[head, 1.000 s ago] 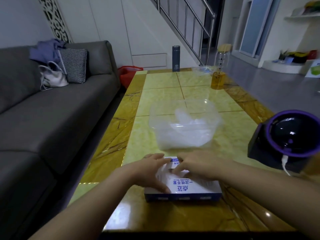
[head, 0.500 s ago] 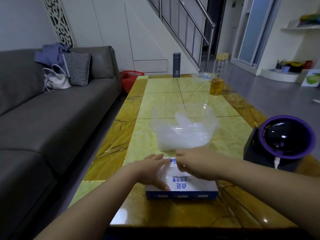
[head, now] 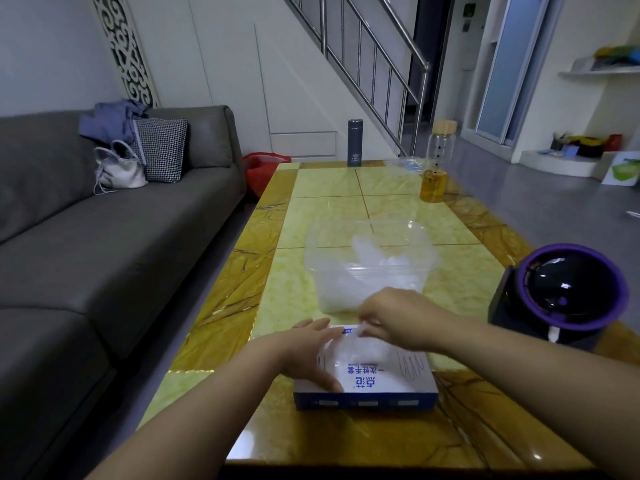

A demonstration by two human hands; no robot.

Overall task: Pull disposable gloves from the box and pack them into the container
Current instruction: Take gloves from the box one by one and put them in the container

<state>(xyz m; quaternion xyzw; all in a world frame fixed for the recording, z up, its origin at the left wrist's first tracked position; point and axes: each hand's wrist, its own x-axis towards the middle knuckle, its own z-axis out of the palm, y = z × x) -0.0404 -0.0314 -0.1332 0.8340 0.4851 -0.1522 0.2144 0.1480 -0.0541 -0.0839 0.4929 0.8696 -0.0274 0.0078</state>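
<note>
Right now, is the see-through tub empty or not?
Not empty. Crumpled whitish gloves lie heaped inside the clear container.

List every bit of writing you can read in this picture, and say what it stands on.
"一次性手套": small blue line on top of the glove box, upside down to the camera.
Two large blue characters next to that line: too blurred to read with confidence.
White patches on the box's front side: unreadable.
Pale mark low on the grey flask: too small to read.
</note>
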